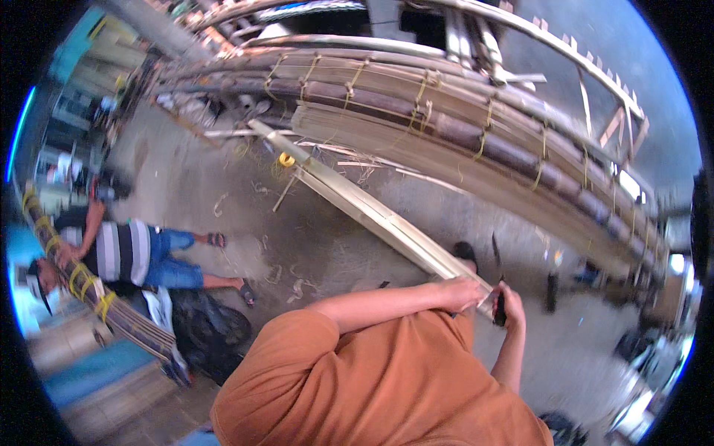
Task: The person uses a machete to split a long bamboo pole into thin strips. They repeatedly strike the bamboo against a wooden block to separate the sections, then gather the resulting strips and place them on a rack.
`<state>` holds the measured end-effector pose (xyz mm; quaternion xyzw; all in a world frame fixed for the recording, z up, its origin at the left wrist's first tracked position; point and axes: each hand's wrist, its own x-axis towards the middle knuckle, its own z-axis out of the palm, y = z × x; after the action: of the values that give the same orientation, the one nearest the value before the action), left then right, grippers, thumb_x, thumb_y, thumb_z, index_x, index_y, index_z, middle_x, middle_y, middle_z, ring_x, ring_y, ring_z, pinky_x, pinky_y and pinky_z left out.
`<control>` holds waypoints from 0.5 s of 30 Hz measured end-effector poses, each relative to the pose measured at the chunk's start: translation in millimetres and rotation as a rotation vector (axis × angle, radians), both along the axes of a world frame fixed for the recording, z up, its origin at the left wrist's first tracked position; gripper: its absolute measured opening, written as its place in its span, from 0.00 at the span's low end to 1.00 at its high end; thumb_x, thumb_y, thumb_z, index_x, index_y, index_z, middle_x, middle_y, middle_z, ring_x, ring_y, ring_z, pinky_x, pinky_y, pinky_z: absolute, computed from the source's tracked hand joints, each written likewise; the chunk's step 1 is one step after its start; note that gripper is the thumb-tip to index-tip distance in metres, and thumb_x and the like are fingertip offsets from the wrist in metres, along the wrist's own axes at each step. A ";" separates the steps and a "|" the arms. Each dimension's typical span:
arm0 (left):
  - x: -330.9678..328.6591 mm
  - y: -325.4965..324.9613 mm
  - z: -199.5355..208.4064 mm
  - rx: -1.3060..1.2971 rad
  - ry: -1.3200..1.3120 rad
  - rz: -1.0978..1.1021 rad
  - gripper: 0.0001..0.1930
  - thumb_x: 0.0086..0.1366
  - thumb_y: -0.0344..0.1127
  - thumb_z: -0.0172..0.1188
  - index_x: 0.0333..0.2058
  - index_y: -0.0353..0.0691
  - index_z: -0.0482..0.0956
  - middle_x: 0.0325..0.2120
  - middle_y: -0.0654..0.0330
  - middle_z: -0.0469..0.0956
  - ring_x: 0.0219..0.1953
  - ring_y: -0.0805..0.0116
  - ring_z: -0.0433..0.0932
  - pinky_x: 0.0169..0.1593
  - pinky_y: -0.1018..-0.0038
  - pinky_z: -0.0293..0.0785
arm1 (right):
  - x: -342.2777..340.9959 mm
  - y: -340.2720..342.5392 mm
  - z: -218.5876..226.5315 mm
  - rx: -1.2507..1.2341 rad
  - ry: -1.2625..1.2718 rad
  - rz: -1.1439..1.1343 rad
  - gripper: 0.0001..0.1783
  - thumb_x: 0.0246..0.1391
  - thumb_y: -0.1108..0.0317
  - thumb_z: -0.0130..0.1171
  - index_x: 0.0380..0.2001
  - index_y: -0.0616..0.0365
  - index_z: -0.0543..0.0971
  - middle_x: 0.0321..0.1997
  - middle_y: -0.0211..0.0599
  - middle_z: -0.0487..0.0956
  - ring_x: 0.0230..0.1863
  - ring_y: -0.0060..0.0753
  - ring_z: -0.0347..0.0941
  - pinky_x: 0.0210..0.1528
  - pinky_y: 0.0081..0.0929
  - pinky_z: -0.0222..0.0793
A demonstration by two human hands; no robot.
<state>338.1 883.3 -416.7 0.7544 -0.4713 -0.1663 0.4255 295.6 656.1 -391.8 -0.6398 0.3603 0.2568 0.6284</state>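
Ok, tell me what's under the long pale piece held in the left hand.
Under the long pale piece is grey floor, visible along both sides. A dark shape, perhaps a shoe, shows past its edge near the left hand. Whatever lies directly beneath is covered.

We're up on the wearer's head, left camera of the side-by-side pair, staring steeply down past an orange shirt that looms very close at the lower edge! The left hand and right hand come a little farther out, right of centre. Beyond spreads the floor, and a co-worker, well apart, tips sideways near the fisheye's round, black-cornered rim.
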 end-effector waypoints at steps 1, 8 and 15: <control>14.7 -18.2 -4.2 0.041 0.005 -0.009 0.05 0.57 0.34 0.58 0.31 0.42 0.80 0.31 0.46 0.78 0.36 0.44 0.79 0.41 0.53 0.74 | 16.2 -28.7 -4.6 -0.102 0.079 0.084 0.21 0.62 0.50 0.54 0.29 0.58 0.77 0.17 0.32 0.72 0.15 0.29 0.69 0.17 0.31 0.65; 83.5 -178.7 -167.4 0.389 0.322 0.409 0.09 0.56 0.36 0.60 0.35 0.43 0.81 0.37 0.52 0.79 0.40 0.53 0.80 0.42 0.57 0.75 | 121.1 -251.8 -175.2 -0.502 0.290 0.821 0.19 0.58 0.56 0.54 0.24 0.61 0.78 0.18 0.38 0.75 0.16 0.34 0.70 0.20 0.36 0.64; 143.9 -266.3 -221.0 0.667 0.201 0.476 0.11 0.57 0.37 0.59 0.39 0.48 0.84 0.41 0.57 0.80 0.52 0.55 0.75 0.65 0.44 0.55 | 171.3 -402.2 -266.5 -0.454 0.138 0.923 0.20 0.60 0.54 0.55 0.29 0.65 0.78 0.18 0.39 0.76 0.13 0.32 0.68 0.16 0.33 0.63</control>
<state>482.0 617.0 -637.7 0.9186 -0.1605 -0.2799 0.2282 466.9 253.9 -658.3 -0.8338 0.1281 0.4642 0.2700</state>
